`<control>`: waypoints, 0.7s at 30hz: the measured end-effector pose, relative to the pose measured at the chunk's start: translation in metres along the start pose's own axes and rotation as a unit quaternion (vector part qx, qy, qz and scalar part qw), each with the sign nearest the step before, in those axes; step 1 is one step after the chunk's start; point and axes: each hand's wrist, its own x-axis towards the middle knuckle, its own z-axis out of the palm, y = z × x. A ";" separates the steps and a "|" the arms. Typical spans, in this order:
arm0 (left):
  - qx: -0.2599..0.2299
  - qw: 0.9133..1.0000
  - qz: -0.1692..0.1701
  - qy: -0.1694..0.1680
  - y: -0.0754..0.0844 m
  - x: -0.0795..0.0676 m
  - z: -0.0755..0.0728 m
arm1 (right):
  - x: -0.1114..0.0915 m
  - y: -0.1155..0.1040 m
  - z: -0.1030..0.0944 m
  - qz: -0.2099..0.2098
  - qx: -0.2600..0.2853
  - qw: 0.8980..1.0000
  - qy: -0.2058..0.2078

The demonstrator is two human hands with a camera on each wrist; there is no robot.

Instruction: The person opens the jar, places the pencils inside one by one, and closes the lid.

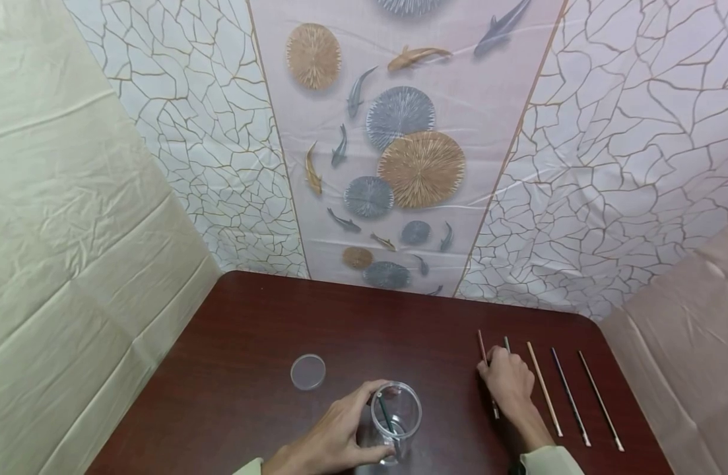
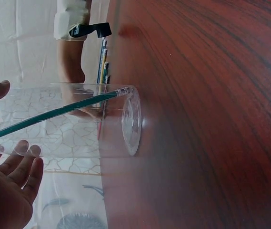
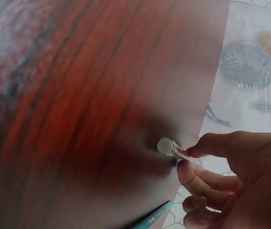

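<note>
Tight on the right

The right hand (image 1: 509, 382) pinches the row's leftmost, red pencil (image 1: 482, 343) by thumb and finger; the left hand (image 1: 340, 425) curves round the upright jar (image 1: 408, 417). A careless lift could roll the adjacent green pencil (image 1: 507, 343). Room lies between the hands; the table's (image 1: 622, 399) right edge is near

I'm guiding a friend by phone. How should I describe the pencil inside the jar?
On the dark reddish-brown table, find the clear jar that the left hand grips. Inside it leans a dark green pencil. It is the only pencil in the jar; the other pencils are outside it, off to its right.
</note>
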 end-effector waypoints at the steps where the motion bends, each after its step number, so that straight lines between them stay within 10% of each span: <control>1: 0.000 1.000 0.000 0.000 0.000 0.000 0.000 | 0.000 -0.001 -0.002 0.002 0.007 1.000 0.002; 10: 0.003 1.000 0.004 0.003 0.000 0.000 0.000 | -0.005 -0.033 -0.034 -0.034 0.059 0.994 0.086; 21: -0.001 1.000 -0.001 0.004 0.000 0.000 0.000 | -0.034 -0.102 -0.094 -0.106 0.174 0.961 0.188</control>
